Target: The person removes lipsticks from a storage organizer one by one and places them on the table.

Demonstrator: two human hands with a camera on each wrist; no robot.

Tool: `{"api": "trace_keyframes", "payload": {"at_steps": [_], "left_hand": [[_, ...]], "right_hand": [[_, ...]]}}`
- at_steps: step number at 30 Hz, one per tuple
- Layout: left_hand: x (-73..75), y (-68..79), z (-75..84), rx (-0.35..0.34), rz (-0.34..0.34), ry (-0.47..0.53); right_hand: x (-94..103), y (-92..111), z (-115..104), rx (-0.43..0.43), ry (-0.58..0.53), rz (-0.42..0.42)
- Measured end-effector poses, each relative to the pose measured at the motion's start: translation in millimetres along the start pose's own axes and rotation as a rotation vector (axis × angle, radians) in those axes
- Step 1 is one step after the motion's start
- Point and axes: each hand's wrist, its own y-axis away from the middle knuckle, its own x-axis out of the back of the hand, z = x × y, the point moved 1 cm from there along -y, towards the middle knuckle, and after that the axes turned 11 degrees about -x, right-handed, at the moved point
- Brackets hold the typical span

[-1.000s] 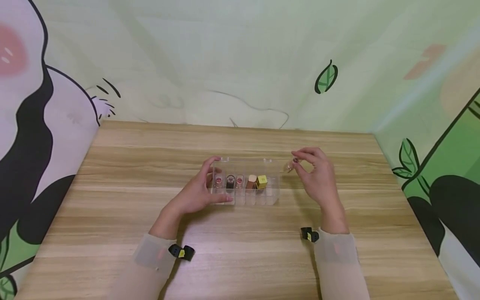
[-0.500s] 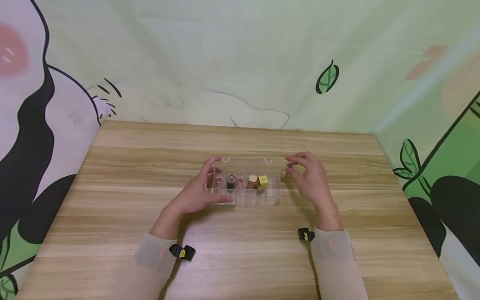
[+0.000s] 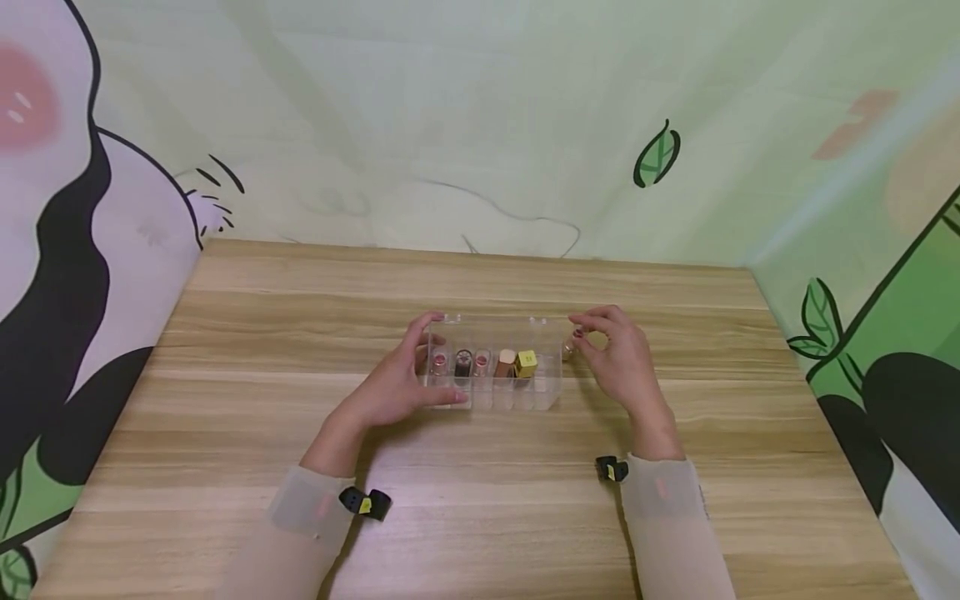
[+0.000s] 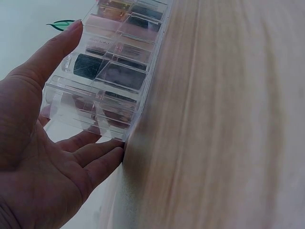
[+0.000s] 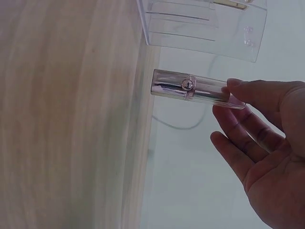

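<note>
A clear plastic lipstick organizer (image 3: 498,332) stands on the table with its compartments partly filled. My left hand (image 3: 390,382) grips its left end, thumb along the front and fingers round the side and back. Inside are a red-topped clear lipstick (image 3: 439,363), a black one (image 3: 463,363), another red-topped clear one (image 3: 482,364), a brown tube (image 3: 506,365) and a yellow-topped tube (image 3: 527,363). Just off the organizer's right end, my right hand (image 3: 624,358) pinches a clear lipstick tube (image 5: 200,90) by one end. The right wrist view shows that tube apart from the organizer.
The wooden table (image 3: 480,517) reaches back to a pale green printed wall cloth (image 3: 450,125). Side panels carry painted leaves and black-and-white shapes. A black wrist camera sits on each sleeve, at the left (image 3: 365,503) and the right (image 3: 611,469).
My right hand has moved left with the lipstick tube, closer to the organizer's right end, and barely moved in the last half second. The left hand keeps its grip on the organizer.
</note>
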Motion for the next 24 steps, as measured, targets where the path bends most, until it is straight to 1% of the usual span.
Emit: {"api": "trace_keyframes", "payload": {"at_steps": [10, 24], "left_hand": [[0.2, -0.1, 2.6, -0.004, -0.003, 0.013], [-0.1, 0.4, 1.1, -0.004, -0.004, 0.010]], "right_hand": [[-2.3, -1.5, 1.9, 0.021, 0.024, 0.002], [-4.5, -1.9, 3.6, -0.005, 0.032, -0.025]]}}
